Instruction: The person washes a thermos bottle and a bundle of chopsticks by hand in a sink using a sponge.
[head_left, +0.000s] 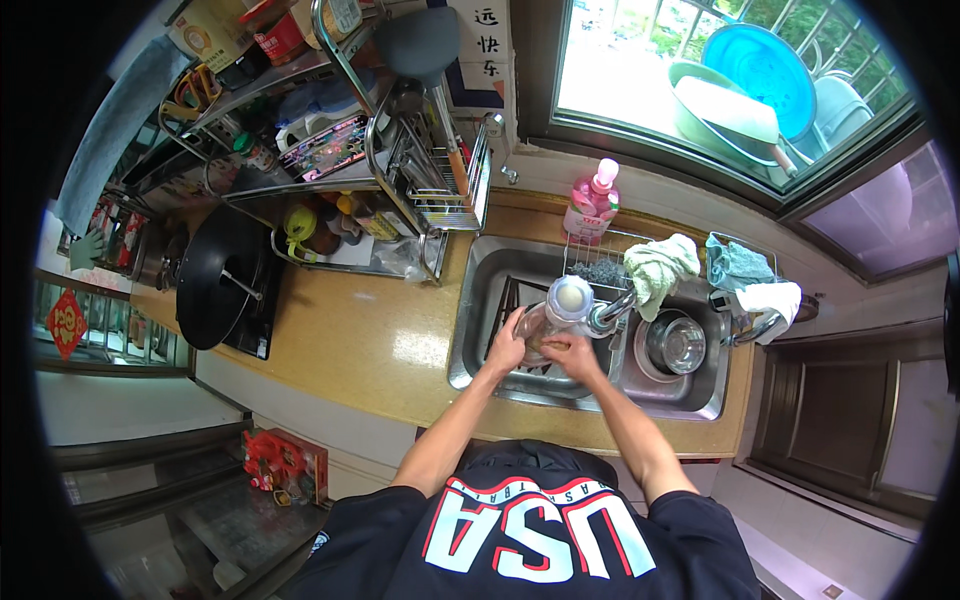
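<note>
My left hand (508, 349) grips the side of a clear, see-through bowl (531, 324) over the left basin of a steel double sink (469, 315). The fingers of my right hand (576, 358) are pinched on a small yellowish-brown thing (553, 346) at the bowl; whether it is a scrubber or food is unclear. A round pale faucet head (570, 298) hangs just above and hides part of the bowl. Beneath, dark bars of a rack (508, 300) show in the basin.
Nested metal bowls (675, 343) stand in the right basin. Cloths (663, 264) drape over the faucet pipe (616, 309). A pink pump bottle (592, 206) stands behind the sink, near a wire basket with a scouring pad (598, 271). To the left are a metal shelf rack (300, 187) and black wok (217, 281).
</note>
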